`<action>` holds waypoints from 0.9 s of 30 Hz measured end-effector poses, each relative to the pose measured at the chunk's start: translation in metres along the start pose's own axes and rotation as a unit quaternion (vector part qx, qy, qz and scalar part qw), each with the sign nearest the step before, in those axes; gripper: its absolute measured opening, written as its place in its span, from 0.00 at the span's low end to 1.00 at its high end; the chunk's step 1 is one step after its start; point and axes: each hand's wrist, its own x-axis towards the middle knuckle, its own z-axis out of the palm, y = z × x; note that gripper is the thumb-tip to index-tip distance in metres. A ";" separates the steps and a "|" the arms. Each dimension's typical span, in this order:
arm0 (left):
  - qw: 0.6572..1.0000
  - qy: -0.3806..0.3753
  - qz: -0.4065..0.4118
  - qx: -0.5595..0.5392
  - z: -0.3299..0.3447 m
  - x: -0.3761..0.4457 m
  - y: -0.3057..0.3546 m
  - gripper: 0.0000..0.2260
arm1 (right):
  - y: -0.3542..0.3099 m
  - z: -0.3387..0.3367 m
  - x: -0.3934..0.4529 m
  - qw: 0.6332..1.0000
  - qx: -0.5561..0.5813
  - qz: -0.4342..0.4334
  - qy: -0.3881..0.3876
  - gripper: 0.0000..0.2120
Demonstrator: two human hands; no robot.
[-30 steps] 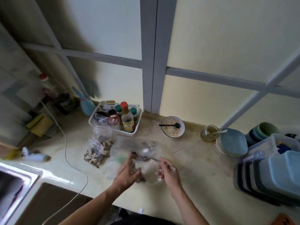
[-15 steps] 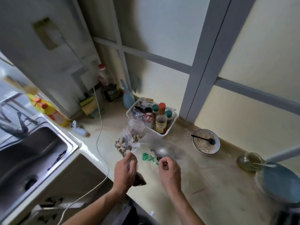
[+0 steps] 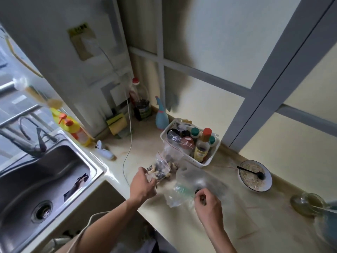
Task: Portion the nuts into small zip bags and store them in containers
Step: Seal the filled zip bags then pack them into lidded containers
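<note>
The person stands at the counter with the white condiment basket as the fixed mark on it; just in front of the basket lies a small zip bag of nuts, and the left hand has its fingers curled round that bag's near edge, gripping it; beside it, further toward the person from the basket, a large clear bag lies crumpled and blurred, and the right hand is clenched at its edge, pinching something small and dark that I cannot make out; I judge the portioning step is in hand, with one small bag filled and being shifted or settled; the next move seems to call for pressing its zip closed without spilling, then finding a container, none of which I can make out from here; a second clear bag leans against the basket's front and crowds the spot; to the right of the basket sits a bowl with a black spoon in it; a white cable trails down the counter to the basket's left, close to the left hand, and could snag; the sink lies far left of the basket.
</note>
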 end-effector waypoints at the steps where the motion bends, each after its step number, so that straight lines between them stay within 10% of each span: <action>1: 1.000 -0.014 0.013 0.004 -0.002 0.008 0.000 0.15 | -0.002 0.000 0.000 1.000 -0.001 0.010 0.000 0.07; 6: 0.988 -0.092 0.113 0.053 -0.012 0.051 0.003 0.15 | -0.021 0.013 -0.002 0.997 -0.003 0.067 0.042 0.13; 14: 0.989 0.031 0.141 0.026 -0.032 0.121 0.007 0.11 | -0.042 0.035 0.002 0.987 -0.007 0.127 0.102 0.08; 27: 0.946 -0.216 0.241 0.020 -0.022 0.186 0.034 0.29 | -0.042 0.058 -0.002 0.975 0.024 0.176 0.137 0.12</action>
